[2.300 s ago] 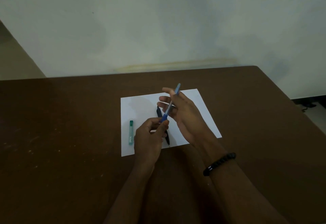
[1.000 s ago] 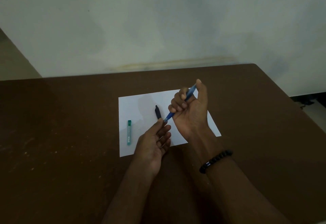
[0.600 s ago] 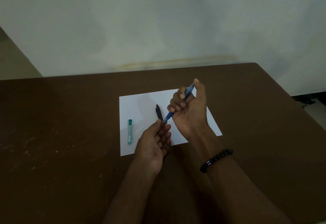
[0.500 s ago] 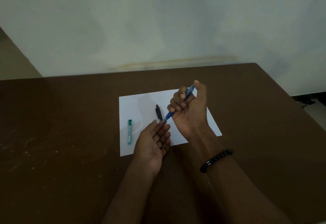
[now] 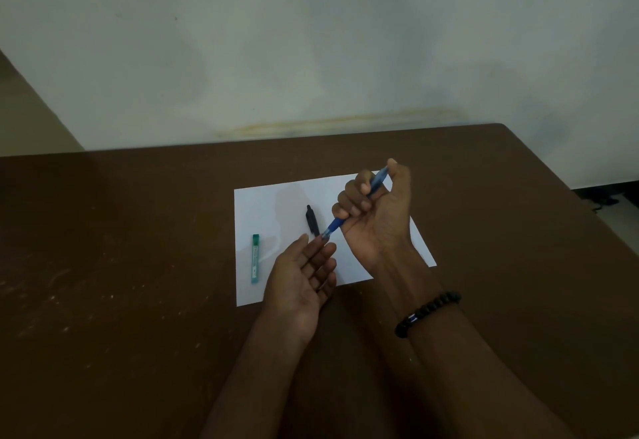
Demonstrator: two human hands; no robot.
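The blue pen [image 5: 334,225] is held above the white sheet [image 5: 273,210], slanted with its tip toward 7 o'clock and its upper end toward 1 o'clock. The barrel is translucent blue with a darker blue grip section near the tip.

The right hand [image 5: 377,217] grasps the pen, its fingers curled round the barrel and its thumb raised at the upper end. The left hand [image 5: 301,276] is released, palm up and fingers straight, at 7 o'clock of the right hand. The pen tip sits at its fingertips.

The right fingers hide the middle of the barrel. Whether the tip touches the left fingertips cannot be told. The light is dim and no marking on the pen is legible.

A black pen [image 5: 312,221] lies on the sheet just beside the blue tip, its lower end behind the left fingers. A green tube [image 5: 255,258] lies on the sheet at 9 o'clock of the left hand, well apart. The sheet rests on a brown table [image 5: 121,265]. A dark beaded bracelet [image 5: 427,312] circles the right wrist.
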